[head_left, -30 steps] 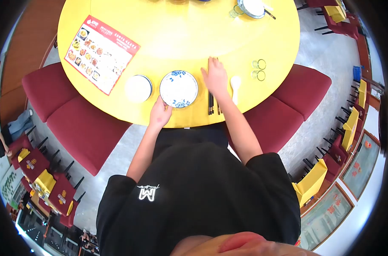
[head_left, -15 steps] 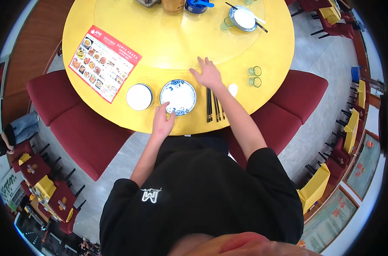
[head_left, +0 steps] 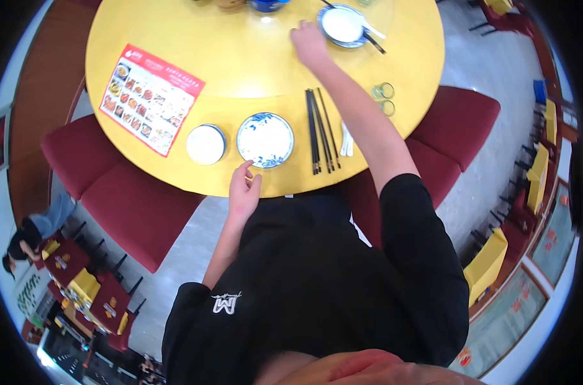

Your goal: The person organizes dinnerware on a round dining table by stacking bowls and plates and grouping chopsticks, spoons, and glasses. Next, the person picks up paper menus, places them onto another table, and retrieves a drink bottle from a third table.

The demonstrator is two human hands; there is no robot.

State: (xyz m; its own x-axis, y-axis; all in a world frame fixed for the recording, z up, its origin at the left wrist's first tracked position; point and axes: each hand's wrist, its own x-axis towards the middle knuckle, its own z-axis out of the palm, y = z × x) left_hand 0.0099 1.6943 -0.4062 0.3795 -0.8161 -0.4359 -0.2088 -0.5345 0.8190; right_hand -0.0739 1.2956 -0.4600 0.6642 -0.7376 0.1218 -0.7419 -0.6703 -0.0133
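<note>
My left hand (head_left: pixel 245 189) rests at the near table edge, fingers loosely apart, fingertips by the lower rim of a blue-patterned white plate (head_left: pixel 264 139). Far across the table, my right hand (head_left: pixel 309 45) has its fingers bent downward, beside a blue-rimmed plate (head_left: pixel 354 43) that carries a white bowl (head_left: pixel 342 24) and black chopsticks (head_left: pixel 374 44). Whatever lies under those fingers is hidden; the glass seen there earlier does not show. Several black chopsticks (head_left: pixel 317 131) lie right of the near plate. A white spoon (head_left: pixel 346 142) shows partly beside my right forearm.
A stack of small white dishes (head_left: pixel 205 145) stands left of the near plate. Further left lies a red-and-white menu (head_left: pixel 152 101). Two green-tinted glasses (head_left: pixel 385 99) stand to the right. Maroon chairs (head_left: pixel 130 208) flank the round yellow table (head_left: pixel 230 183).
My right hand has reached farther across the table, over the spot where a glass stood beside the far plate. My left hand has slipped back slightly off the near plate. The view has shifted.
</note>
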